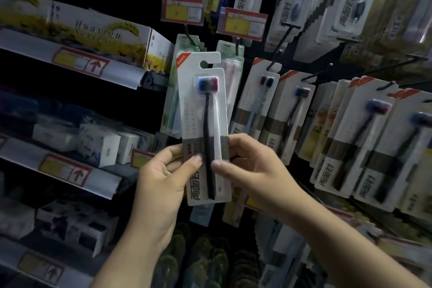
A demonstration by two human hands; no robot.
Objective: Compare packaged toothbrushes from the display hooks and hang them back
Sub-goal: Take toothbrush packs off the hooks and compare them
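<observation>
I hold a white toothbrush pack point(203, 100) upright in front of the display, off any hook. It shows a black and a white handle with blue and red bristle heads, and a second card edge sits just behind it. My left hand point(163, 177) pinches the pack's lower left edge, thumb on the front. My right hand point(252, 166) grips the lower right edge, thumb pressed on the handles. Matching packs point(264, 105) hang on black display hooks point(278, 49) to the right.
Green and pink toothbrush packs point(184, 54) hang behind the held pack under red and yellow price tags point(242, 23). Shelves with boxes point(93, 30) fill the left side. More hanging packs point(364, 138) crowd the right. Dark round items point(205, 255) hang below.
</observation>
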